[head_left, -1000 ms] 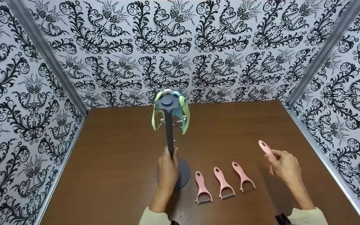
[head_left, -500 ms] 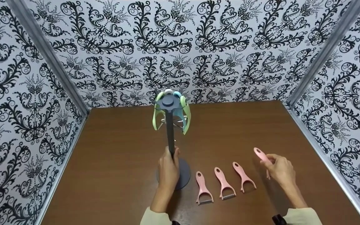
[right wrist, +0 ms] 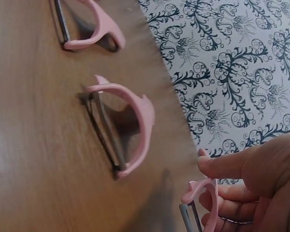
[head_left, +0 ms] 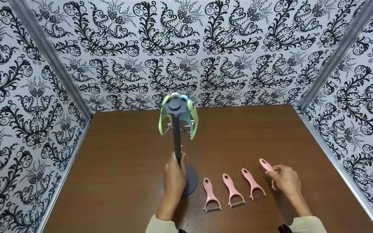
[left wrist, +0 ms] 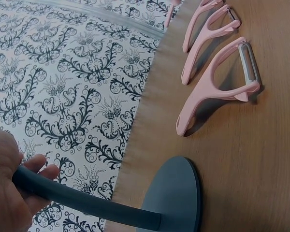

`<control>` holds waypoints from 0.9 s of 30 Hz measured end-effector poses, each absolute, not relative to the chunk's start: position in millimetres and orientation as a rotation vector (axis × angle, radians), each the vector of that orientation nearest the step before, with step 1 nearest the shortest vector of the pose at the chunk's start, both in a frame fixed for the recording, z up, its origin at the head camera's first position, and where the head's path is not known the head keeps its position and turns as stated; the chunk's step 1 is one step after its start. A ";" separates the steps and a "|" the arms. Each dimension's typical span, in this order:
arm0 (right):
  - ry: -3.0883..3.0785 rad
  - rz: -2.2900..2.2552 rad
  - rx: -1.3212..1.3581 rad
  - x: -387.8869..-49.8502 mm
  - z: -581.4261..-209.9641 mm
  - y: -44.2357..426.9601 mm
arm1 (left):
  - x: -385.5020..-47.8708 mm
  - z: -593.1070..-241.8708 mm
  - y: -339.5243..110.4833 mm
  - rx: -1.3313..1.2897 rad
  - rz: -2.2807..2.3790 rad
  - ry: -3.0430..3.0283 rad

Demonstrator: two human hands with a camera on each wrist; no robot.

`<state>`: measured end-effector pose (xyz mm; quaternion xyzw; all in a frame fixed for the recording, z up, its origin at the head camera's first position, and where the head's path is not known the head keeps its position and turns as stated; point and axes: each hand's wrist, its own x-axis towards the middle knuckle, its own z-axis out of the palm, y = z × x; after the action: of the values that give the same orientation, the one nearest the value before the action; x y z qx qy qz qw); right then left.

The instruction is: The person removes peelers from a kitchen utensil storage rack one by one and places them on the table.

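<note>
Though head-view only, stand's top [head_left: 174,106]

We see the head view in even, rather muted light, its source out of frame, with the black-and-white wallpaper [head_left: 180,48] much paler than the brown desk [head_left: 125,161], where the right forearm [head_left: 298,204] throws a faint, soft-edged shadow. In the left wrist view we find darker shadows beside the pink peelers [left wrist: 207,88]. The right wrist view gives us a hazy pale sheen on the desk's left part and slightly soft, grainy detail.
</note>
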<state>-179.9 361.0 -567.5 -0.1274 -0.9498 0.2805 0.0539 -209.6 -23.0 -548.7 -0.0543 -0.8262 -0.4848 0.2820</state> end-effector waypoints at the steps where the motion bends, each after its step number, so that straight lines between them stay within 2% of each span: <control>1: -2.889 0.856 -0.394 -179.7 -568.8 361.1 | -209.4 -548.7 -22.9 -0.143 -1.297 -2.214; 27: -2.921 0.885 -0.445 -180.8 -589.9 361.8 | -206.7 -544.0 -23.3 -0.138 -1.310 -2.231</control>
<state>-180.8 361.8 -589.9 -0.1442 -0.9466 0.2868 0.0288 -206.7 -23.3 -544.0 -0.0514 -0.8286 -0.4866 0.2721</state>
